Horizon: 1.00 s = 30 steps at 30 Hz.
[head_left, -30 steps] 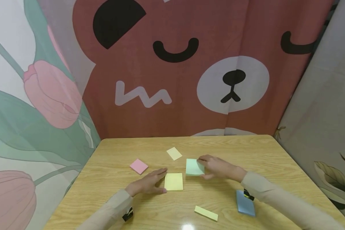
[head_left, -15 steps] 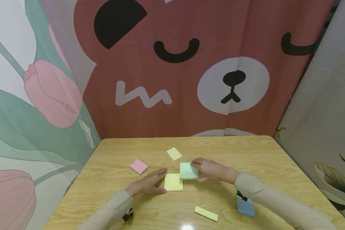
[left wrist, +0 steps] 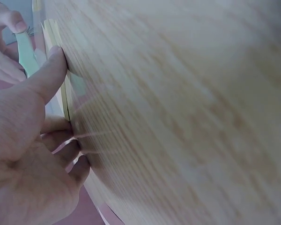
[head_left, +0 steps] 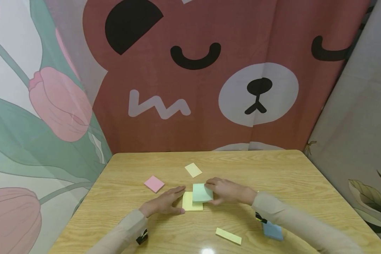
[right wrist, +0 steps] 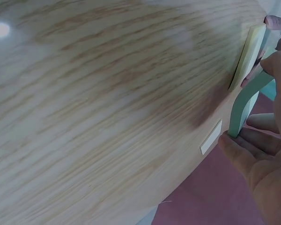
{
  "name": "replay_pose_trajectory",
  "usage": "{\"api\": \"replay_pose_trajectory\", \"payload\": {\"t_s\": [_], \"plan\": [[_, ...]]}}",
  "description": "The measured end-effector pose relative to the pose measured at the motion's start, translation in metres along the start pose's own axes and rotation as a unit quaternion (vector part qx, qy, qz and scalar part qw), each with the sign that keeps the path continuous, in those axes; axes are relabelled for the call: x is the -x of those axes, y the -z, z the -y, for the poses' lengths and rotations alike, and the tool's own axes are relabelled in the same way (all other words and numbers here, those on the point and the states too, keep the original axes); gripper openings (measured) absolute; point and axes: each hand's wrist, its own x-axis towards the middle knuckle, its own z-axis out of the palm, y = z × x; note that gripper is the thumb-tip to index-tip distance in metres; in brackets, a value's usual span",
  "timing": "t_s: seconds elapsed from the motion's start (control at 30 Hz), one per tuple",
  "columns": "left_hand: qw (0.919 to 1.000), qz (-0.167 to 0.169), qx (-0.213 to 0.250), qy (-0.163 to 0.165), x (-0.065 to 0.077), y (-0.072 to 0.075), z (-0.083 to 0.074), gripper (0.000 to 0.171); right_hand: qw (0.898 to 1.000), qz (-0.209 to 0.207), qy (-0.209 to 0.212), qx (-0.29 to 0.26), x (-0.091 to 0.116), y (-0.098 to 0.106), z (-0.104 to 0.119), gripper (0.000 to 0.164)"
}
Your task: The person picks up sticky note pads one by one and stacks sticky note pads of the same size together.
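Observation:
My right hand [head_left: 230, 190] pinches a mint-green sticky note pad [head_left: 201, 192] by its right side. It hangs over the right part of a yellow sticky note pad [head_left: 187, 203] and hides that corner. In the right wrist view the green pad [right wrist: 239, 110] bows into a curve between thumb and fingers. At the yellow pad's left side, my left hand [head_left: 165, 203] holds it, thumb by the near corner and index finger by the far one. The left wrist view shows the thumb along the yellow pad's [left wrist: 50, 33] edge, other fingertips on the table.
On the wooden table [head_left: 130, 169] lie a pink sticky note pad [head_left: 154, 183] at left and a small pale yellow pad [head_left: 193, 170] farther back. A narrow yellow strip pad [head_left: 228, 236] is near the front. The right sleeve partly covers a blue pad [head_left: 273, 231]. Printed curtains hang behind.
My right hand has carried the green pad left and slightly nearer, from beside the yellow pad to over its right part. The left hand has stayed in place.

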Motion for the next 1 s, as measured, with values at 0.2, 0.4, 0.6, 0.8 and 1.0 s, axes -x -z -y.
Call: {"api": "replay_pose_trajectory", "payload": {"t_s": [0.2, 0.4, 0.6, 0.8, 1.0], "plan": [[1.0000, 0.001, 0.004, 0.007, 0.000, 0.000, 0.000, 0.080, 1.000, 0.009, 0.006, -0.001, -0.008, -0.001, 0.006, 0.060], [0.9999, 0.002, 0.010, 0.010, 0.001, 0.002, -0.002, 0.081, 1.000, 0.008, 0.019, -0.012, -0.016, -0.002, 0.011, 0.059], [0.9999, 0.004, 0.013, 0.001, -0.001, 0.003, -0.002, 0.081, 0.999, 0.032, 0.013, -0.017, -0.023, -0.004, 0.015, 0.058], [0.9996, 0.015, 0.017, 0.015, 0.000, 0.005, -0.002, 0.083, 0.999, 0.031, 0.012, -0.003, -0.027, -0.007, 0.017, 0.057], [0.9990, 0.022, 0.024, 0.030, 0.001, 0.006, -0.002, 0.089, 0.999, 0.032, 0.007, 0.000, -0.028, -0.010, 0.019, 0.059]]}}
